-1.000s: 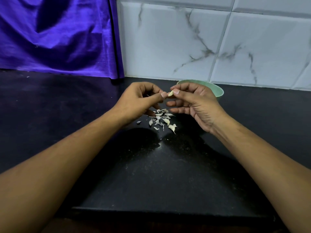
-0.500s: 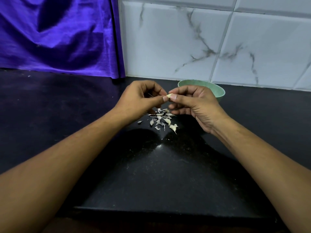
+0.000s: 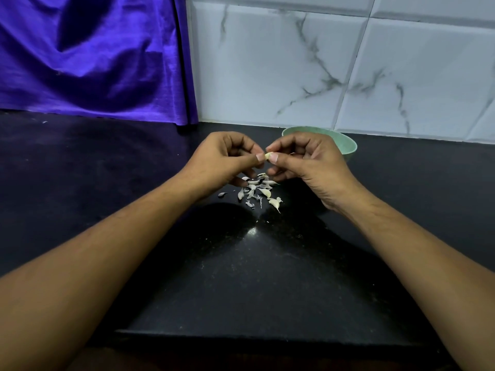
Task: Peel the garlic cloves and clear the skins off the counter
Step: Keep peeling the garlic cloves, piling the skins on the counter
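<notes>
- Pinching a small pale garlic clove (image 3: 267, 156) between thumb and fingertips, the left hand (image 3: 222, 162) and the right hand (image 3: 308, 167) meet above the black counter (image 3: 241, 277).
- Both hands have their fingers curled inward, and the two thumbnails sit on either side of the clove, almost touching each other.
- How much skin is left on the clove is too small to tell.
- Straight below the hands lies a loose scatter of garlic skins (image 3: 257, 192), whitish flakes and strips, resting on the counter.
- One dark-looking flake (image 3: 222, 194) lies a little apart to the left of the scatter.
- A green bowl (image 3: 345, 145) stands on the counter just behind the right hand, which hides most of it; its contents are not visible.
- Both bare forearms reach in from the near edge of the counter.
- Behind the counter rises a wall of white marbled tiles (image 3: 294, 76), and to the left of them hangs a shiny purple cloth (image 3: 93, 57) down to the counter.
</notes>
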Demonstrator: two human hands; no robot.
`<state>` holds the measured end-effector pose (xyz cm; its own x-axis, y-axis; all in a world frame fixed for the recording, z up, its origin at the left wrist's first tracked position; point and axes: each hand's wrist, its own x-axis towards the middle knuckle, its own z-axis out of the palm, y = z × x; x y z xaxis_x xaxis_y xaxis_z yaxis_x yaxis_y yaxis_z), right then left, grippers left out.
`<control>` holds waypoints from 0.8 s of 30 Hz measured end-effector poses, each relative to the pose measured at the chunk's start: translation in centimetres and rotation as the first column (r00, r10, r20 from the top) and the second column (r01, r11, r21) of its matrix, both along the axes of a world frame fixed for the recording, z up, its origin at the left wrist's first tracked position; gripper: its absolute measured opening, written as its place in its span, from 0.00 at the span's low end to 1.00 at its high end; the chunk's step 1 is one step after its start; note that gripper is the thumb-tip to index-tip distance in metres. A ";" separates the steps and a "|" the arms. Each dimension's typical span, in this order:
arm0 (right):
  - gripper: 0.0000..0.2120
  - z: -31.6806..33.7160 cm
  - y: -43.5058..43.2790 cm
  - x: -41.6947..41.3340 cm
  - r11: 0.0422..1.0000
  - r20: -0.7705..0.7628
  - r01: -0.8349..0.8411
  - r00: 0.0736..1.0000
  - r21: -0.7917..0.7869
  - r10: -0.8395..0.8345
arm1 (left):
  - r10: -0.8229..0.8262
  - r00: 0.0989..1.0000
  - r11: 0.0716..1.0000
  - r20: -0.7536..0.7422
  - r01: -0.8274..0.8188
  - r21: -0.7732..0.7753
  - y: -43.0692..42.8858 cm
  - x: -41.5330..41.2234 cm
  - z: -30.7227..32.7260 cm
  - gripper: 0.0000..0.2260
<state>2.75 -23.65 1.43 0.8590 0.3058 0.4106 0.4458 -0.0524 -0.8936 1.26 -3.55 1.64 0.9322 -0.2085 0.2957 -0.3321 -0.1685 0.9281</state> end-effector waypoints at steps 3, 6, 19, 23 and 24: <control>0.08 -0.2 0.0 0.0 1.000 -0.003 0.004 1.000 -0.019 -0.004 | 0.018 1.000 1.000 0.015 -0.018 0.003 -0.1 0.0 0.0 0.02; 0.07 -0.3 0.1 0.1 0.999 -0.010 0.012 1.000 -0.030 -0.012 | 0.023 0.999 0.999 0.040 -0.024 0.021 -0.1 0.1 -0.1 0.03; 0.04 0.5 -0.1 -0.1 0.975 -0.292 -0.113 0.942 0.189 0.166 | -0.001 0.993 1.000 0.120 -0.001 0.011 0.1 0.1 0.2 0.04; 0.02 0.5 0.1 -0.4 0.964 -0.309 -0.120 0.932 0.238 0.192 | -0.024 0.997 0.999 0.067 0.027 -0.038 0.0 -0.1 0.2 0.06; 0.02 0.4 0.2 -0.4 0.964 -0.296 -0.115 0.937 0.239 0.185 | -0.025 0.998 0.999 0.053 0.027 -0.041 0.0 -0.1 0.2 0.06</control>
